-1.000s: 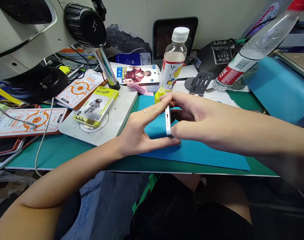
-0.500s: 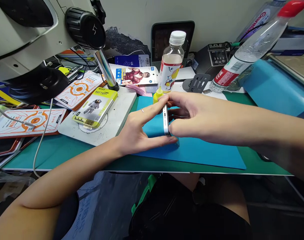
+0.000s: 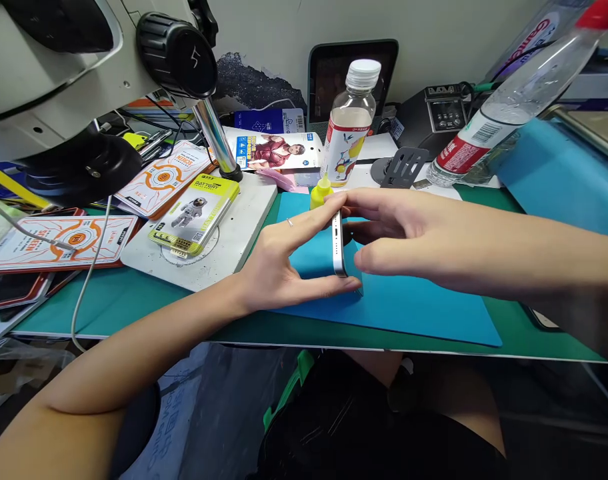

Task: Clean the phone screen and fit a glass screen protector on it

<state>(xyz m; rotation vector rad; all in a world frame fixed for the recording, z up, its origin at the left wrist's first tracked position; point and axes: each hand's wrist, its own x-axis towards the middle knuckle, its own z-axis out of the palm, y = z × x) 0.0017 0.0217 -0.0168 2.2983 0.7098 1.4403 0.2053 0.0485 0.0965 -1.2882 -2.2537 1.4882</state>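
A smartphone (image 3: 338, 245) stands on its long edge over the blue mat (image 3: 414, 310), its silver bottom end with the charging port facing me. My left hand (image 3: 284, 260) grips it between the index finger at the upper edge and the thumb at the lower edge. To the right of the phone, my right hand (image 3: 399, 230) is open, its thumb apart from the phone. Its fingertips are by the phone's upper edge and right side; whether they touch it I cannot tell. A thin glossy edge shows near my left thumb. Behind the hands is a small yellow dropper bottle (image 3: 321, 193).
A microscope (image 3: 84, 100) stands at the left on a white base (image 3: 184, 277) bearing a yellow battery box (image 3: 197, 213). Orange-and-white screen boxes (image 3: 69, 241) lie farther left. Two drink bottles (image 3: 348, 143) (image 3: 467, 153) stand behind. Another phone (image 3: 544, 319) lies partly under my right forearm.
My right thumb has come away from the phone, opening a gap. My left hand keeps its grip. The whole view has shifted slightly.
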